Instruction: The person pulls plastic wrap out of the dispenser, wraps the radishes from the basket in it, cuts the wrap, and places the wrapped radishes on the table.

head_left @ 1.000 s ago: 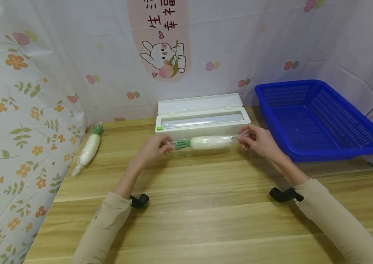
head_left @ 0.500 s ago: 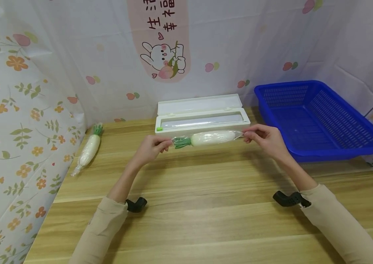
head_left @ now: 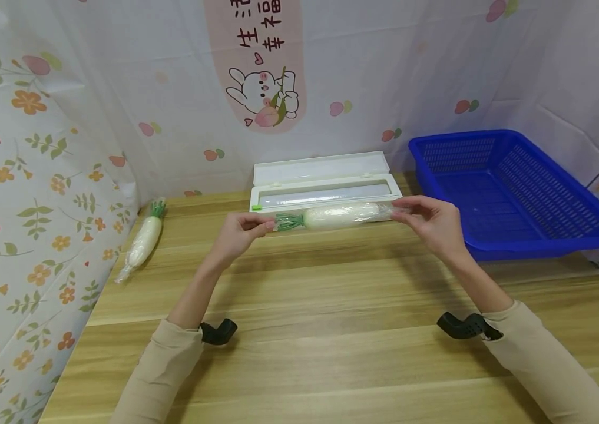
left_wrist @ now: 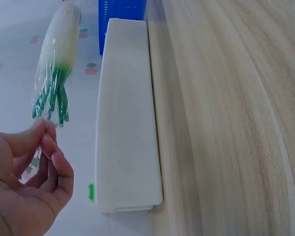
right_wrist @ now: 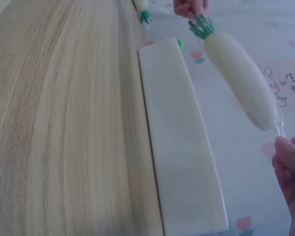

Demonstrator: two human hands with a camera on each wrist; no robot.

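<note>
Between the two hands a white radish [head_left: 337, 215] with green stalk ends is stretched level in clear plastic wrap, lifted above the table. My left hand [head_left: 238, 235] pinches the wrap at the stalk end; in the left wrist view its thumb and fingertips meet there. At the tapered end, my right hand [head_left: 434, 227] pinches the twisted wrap between thumb and fingers. Just behind the radish stands a white cling film box [head_left: 326, 191], its lid raised, a film roll inside and a green slider at its left. The radish partly covers the box's front in the head view.
Another wrapped radish [head_left: 144, 240] lies on the left of the wooden table [head_left: 326, 330], stalks towards the back. A blue plastic basket [head_left: 490, 238] stands at the right rear. Printed cloth [head_left: 172, 82] hangs behind and along the left.
Both hands have raised the wrapped radish from in front of the box to a higher spot overlapping it. The right hand has moved slightly right, and the wrap ends look pulled out straight.
</note>
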